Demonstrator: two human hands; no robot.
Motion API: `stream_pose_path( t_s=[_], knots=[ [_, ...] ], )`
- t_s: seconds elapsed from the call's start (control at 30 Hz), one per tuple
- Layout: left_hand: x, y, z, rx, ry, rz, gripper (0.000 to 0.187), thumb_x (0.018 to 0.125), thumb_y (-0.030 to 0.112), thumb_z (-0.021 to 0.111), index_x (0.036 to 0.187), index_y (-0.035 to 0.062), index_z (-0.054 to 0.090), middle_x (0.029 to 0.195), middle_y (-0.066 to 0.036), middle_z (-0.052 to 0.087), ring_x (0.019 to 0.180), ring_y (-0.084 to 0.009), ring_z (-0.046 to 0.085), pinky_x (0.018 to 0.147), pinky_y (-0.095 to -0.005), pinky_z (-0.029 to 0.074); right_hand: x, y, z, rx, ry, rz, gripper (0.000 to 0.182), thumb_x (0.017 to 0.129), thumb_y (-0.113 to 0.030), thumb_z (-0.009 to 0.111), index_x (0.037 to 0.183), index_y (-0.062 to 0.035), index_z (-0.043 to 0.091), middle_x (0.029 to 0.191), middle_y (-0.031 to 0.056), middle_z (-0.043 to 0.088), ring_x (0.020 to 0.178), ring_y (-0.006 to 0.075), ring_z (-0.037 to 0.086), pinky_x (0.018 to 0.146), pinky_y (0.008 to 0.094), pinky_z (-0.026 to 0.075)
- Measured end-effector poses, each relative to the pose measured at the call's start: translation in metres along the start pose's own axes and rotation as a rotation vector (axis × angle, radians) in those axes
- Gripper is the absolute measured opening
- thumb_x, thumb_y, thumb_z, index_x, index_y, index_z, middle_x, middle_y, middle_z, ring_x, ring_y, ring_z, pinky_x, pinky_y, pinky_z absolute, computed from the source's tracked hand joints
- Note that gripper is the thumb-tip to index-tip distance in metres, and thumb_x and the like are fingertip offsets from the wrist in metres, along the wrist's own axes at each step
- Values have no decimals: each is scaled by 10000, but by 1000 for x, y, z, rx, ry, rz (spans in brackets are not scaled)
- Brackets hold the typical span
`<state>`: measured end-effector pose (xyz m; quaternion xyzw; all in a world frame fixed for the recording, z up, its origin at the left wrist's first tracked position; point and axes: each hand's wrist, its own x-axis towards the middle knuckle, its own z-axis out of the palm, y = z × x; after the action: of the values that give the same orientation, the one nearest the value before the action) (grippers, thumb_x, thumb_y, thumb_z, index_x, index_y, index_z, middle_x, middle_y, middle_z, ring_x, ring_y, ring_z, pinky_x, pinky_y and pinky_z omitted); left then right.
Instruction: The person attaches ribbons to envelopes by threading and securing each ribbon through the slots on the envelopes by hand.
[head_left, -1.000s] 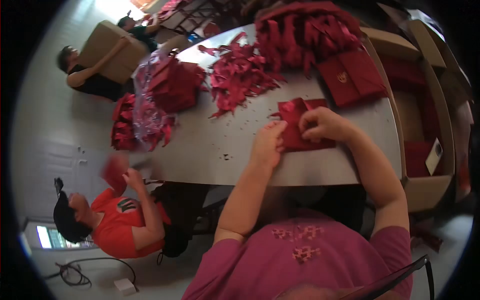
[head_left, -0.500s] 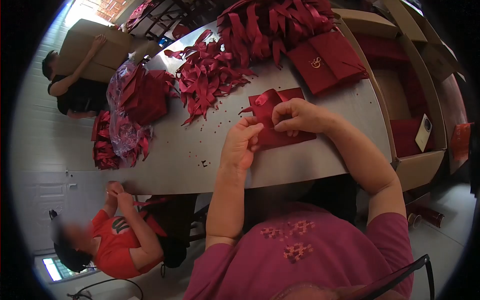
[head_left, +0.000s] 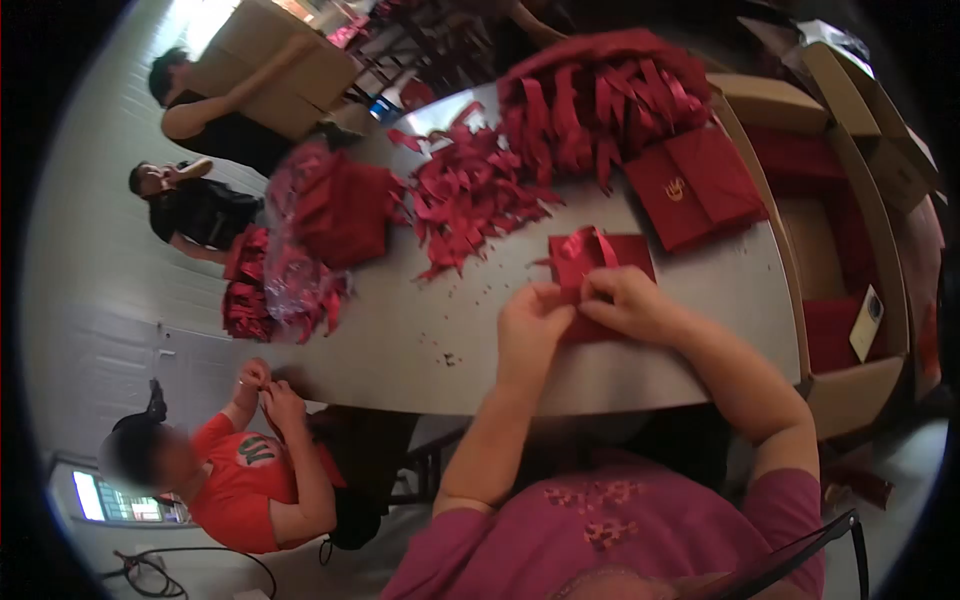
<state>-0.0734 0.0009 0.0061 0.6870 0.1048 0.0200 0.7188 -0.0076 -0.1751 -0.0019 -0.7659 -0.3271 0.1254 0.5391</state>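
Observation:
A dark red bag (head_left: 632, 258) with a ribbon (head_left: 606, 248) at its upper part lies flat on the grey table (head_left: 400, 375). Over its lower left part, my left hand (head_left: 535, 325) has thumb and fingers pinched together. My right hand (head_left: 630, 303) is closed close beside it, over the bag's middle. Whatever is between the fingertips of either hand is too small to make out. A stack of red folders or bags with a gold emblem (head_left: 690, 190) lies just beyond, to the upper right.
Loose red ribbons (head_left: 465, 195) and a larger ribboned pile (head_left: 610, 100) cover the table's far side. Red bags in clear plastic (head_left: 340, 210) lie at left. An open carton (head_left: 855, 395) holds a phone (head_left: 867, 322) at right. A person in red (head_left: 250, 475) sits at left; another carries a box (head_left: 275, 70).
The view has shifted, so the table and bag appear lower and further right. My hands have come closer together. A person in black has come into view at the left, behind the plastic-wrapped bags.

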Motion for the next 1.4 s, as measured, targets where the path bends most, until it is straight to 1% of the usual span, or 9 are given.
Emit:
stream_pose_path(
  t_s=[0.3,0.43,0.57,0.73,0.83,1.03,1.2,1.27,1.4],
  knots=[
    [-7,-7,25,361,141,247,166,788,-7,667,953,4,651,815,-100,691,667,-162,641,641,-297,511,-8,-15,1,-119,111,87,152,750,-125,676,790,13,627,714,193,642,671,299,666,602,384,497],
    [-2,-10,19,364,33,238,155,846,-38,595,987,-2,650,797,-32,661,691,-76,590,621,-230,477,-11,-10,1,-173,133,70,152,752,-117,674,814,17,641,721,189,647,668,290,666,602,381,499],
    [13,-11,0,-50,-229,2,269,850,-79,547,1082,31,626,947,-28,660,783,-92,608,681,-215,485,-11,-11,-2,86,85,204,112,788,-71,699,846,20,666,679,124,646,607,172,632,553,322,489],
    [14,-12,-15,-32,-373,-28,319,851,-92,542,1135,50,573,1000,-13,643,898,-102,612,785,-238,484,-8,-7,-2,89,7,192,95,801,-50,734,834,14,673,669,72,639,585,94,595,521,268,474],
    [15,-13,-18,-43,-396,11,326,846,-87,558,1141,52,571,999,-19,648,924,-95,611,812,-237,480,-6,-7,-3,191,-7,233,117,778,-54,752,837,9,672,665,88,638,595,109,604,544,283,482],
    [18,-26,-26,146,-279,129,245,856,-61,561,1082,-9,639,1006,-21,664,946,-99,607,849,-245,481,-1,-15,-14,-98,503,-446,176,750,-34,766,889,-14,660,892,119,629,837,244,625,737,325,505],
    [14,-17,-30,106,-219,65,279,853,-43,568,1125,-39,631,1004,-39,673,931,-110,615,838,-255,491,11,12,-26,81,722,-103,24,877,-8,629,877,15,623,831,132,576,724,255,568,659,321,463],
    [14,-17,-29,86,-207,51,278,854,-41,569,1126,-40,631,1006,-41,672,931,-110,616,838,-253,491,8,12,-24,-149,672,-161,80,900,-63,618,892,16,626,867,153,586,732,299,584,669,359,481],
    [8,-11,-28,237,-201,142,268,865,-4,578,1122,-38,646,1050,-67,695,968,-123,625,868,-274,487,4,0,-11,-727,484,164,282,892,-315,645,945,-38,648,937,179,608,818,374,639,717,471,516]
  ],
)
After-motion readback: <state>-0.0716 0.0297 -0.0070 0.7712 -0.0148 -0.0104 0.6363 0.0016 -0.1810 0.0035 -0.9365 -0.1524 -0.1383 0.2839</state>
